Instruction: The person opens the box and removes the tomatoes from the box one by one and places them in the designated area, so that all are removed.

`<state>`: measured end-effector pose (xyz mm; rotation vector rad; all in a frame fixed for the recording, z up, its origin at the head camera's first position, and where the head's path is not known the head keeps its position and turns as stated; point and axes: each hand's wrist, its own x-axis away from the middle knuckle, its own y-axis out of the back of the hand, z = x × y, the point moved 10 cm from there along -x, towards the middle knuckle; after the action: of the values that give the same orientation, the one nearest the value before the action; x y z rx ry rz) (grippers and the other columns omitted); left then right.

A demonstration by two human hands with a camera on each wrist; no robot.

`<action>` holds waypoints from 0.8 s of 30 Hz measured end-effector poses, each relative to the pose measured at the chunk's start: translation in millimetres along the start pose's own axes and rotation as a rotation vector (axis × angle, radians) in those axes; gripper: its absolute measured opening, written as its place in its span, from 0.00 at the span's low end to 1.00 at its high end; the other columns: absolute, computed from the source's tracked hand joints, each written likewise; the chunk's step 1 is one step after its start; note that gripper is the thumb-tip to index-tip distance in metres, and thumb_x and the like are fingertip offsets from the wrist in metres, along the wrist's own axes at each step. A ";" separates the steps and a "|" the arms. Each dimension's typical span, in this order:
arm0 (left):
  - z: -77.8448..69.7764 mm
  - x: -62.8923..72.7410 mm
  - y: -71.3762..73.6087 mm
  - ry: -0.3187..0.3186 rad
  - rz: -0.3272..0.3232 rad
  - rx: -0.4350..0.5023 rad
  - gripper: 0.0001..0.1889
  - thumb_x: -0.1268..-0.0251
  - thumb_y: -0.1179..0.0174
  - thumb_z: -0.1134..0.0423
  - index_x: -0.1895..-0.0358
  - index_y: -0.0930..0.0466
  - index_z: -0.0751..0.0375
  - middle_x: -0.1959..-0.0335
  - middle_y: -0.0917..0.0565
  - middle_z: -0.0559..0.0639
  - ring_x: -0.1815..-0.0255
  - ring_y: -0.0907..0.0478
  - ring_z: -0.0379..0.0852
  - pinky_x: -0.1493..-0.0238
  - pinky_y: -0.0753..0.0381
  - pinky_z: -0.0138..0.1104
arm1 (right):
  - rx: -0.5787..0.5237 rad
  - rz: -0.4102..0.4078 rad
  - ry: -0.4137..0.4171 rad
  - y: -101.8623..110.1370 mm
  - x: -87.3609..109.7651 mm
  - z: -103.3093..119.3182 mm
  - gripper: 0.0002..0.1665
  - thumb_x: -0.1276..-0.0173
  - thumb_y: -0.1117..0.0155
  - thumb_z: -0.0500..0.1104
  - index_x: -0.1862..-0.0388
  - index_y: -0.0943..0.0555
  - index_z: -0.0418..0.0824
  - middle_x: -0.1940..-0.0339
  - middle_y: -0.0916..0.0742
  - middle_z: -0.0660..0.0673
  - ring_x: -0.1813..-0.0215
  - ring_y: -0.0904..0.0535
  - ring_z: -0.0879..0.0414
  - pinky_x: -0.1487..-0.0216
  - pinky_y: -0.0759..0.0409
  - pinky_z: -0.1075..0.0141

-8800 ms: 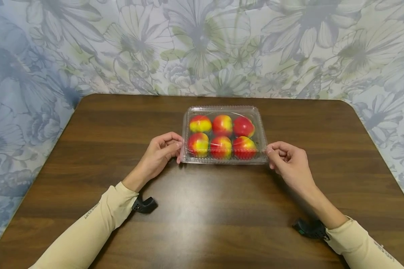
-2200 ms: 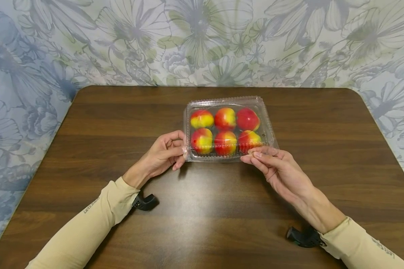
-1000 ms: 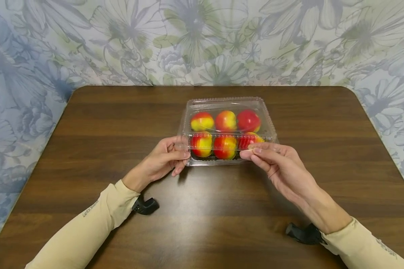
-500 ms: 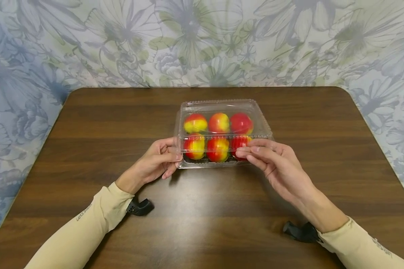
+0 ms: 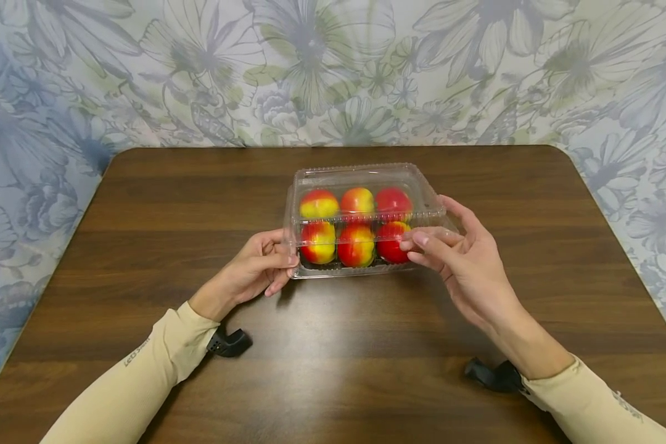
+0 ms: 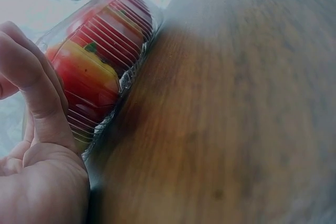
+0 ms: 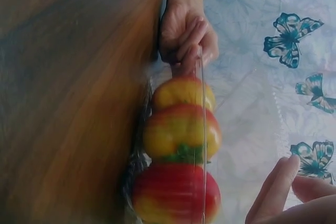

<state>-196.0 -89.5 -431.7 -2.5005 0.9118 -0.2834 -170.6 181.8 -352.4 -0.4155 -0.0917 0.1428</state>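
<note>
A clear plastic container (image 5: 344,274) sits at the centre of the head view, on the brown wooden table (image 5: 322,370). Inside it lie six red-and-yellow fruits (image 5: 356,245) in two rows of three; the one at the upper right of the group is almost wholly red. The container's clear lid (image 5: 355,177) is tilted, its near edge raised apart from the base so that the near row shows below it.

Left of centre, the left hand (image 5: 252,266) grips the container's lower left corner, thumb over the rim and the other fingers curled at the side. Right of centre, the right hand (image 5: 468,259) is at the right end of the lid's near edge, thumb and fingers together there and one finger reaching up along the lid's right side; through the clear plastic I cannot tell whether it pinches the edge or only props it.

In the left wrist view the container slants across the upper left. In the right wrist view three fruits line up down the middle.

Beige sleeves (image 5: 139,376) enter from the lower corners of the head view, with a black wrist device (image 5: 230,343) at the left cuff. A floral wall covering (image 5: 333,80) fills the top.
</note>
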 end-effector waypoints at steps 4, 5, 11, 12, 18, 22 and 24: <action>0.1 -1.0 -1.4 0.005 0.004 -0.008 0.08 0.28 0.49 0.81 0.63 0.27 0.65 0.76 0.17 0.52 0.90 0.28 0.42 0.88 0.25 0.27 | 0.059 -0.007 0.086 4.3 -0.9 10.7 0.36 0.25 0.39 0.25 0.22 0.36 0.37 0.51 0.09 0.40 0.52 0.08 0.51 0.48 0.10 0.60; 0.2 -1.1 -1.9 0.006 0.006 -0.012 0.08 0.28 0.49 0.80 0.64 0.27 0.65 0.76 0.17 0.52 0.90 0.28 0.42 0.88 0.25 0.26 | 0.068 -0.009 0.100 5.7 -1.1 13.2 0.35 0.25 0.38 0.25 0.23 0.35 0.35 0.49 0.09 0.39 0.50 0.08 0.51 0.48 0.10 0.60; 0.5 -0.9 -1.7 0.005 0.005 -0.018 0.07 0.27 0.48 0.80 0.62 0.28 0.65 0.76 0.17 0.52 0.90 0.28 0.41 0.88 0.26 0.25 | 0.054 -0.015 0.130 12.9 -3.4 25.7 0.32 0.28 0.37 0.22 0.27 0.30 0.29 0.42 0.11 0.37 0.42 0.10 0.47 0.43 0.13 0.61; 0.4 -0.5 -1.2 0.005 0.003 -0.017 0.07 0.28 0.48 0.80 0.61 0.28 0.64 0.76 0.17 0.52 0.91 0.28 0.41 0.89 0.26 0.25 | 0.061 -0.019 0.137 14.1 -4.4 27.7 0.32 0.29 0.37 0.22 0.28 0.29 0.29 0.43 0.10 0.37 0.42 0.10 0.47 0.43 0.14 0.61; 0.4 1.4 0.0 0.000 0.001 -0.015 0.07 0.27 0.49 0.79 0.60 0.28 0.64 0.75 0.17 0.52 0.91 0.29 0.42 0.89 0.27 0.25 | 0.153 -0.040 0.235 18.1 -19.7 41.2 0.26 0.31 0.32 0.24 0.35 0.25 0.21 0.49 0.09 0.35 0.47 0.09 0.45 0.45 0.15 0.55; 0.2 1.7 0.4 -0.009 0.004 -0.018 0.08 0.27 0.50 0.80 0.60 0.28 0.64 0.75 0.17 0.52 0.91 0.28 0.41 0.89 0.27 0.25 | 0.166 -0.060 0.304 18.0 -36.0 49.1 0.22 0.30 0.31 0.27 0.40 0.23 0.18 0.54 0.08 0.33 0.52 0.08 0.43 0.49 0.13 0.54; 0.0 1.3 0.4 -0.012 0.003 -0.017 0.09 0.27 0.51 0.81 0.60 0.28 0.64 0.75 0.17 0.52 0.91 0.28 0.41 0.90 0.28 0.25 | 0.163 -0.073 0.339 18.1 -43.9 54.2 0.21 0.31 0.30 0.27 0.43 0.22 0.18 0.56 0.08 0.33 0.54 0.07 0.44 0.51 0.12 0.55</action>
<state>-195.3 -90.6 -431.9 -2.5132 0.9174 -0.2608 -222.4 212.7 -313.0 -0.2687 0.2370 0.0065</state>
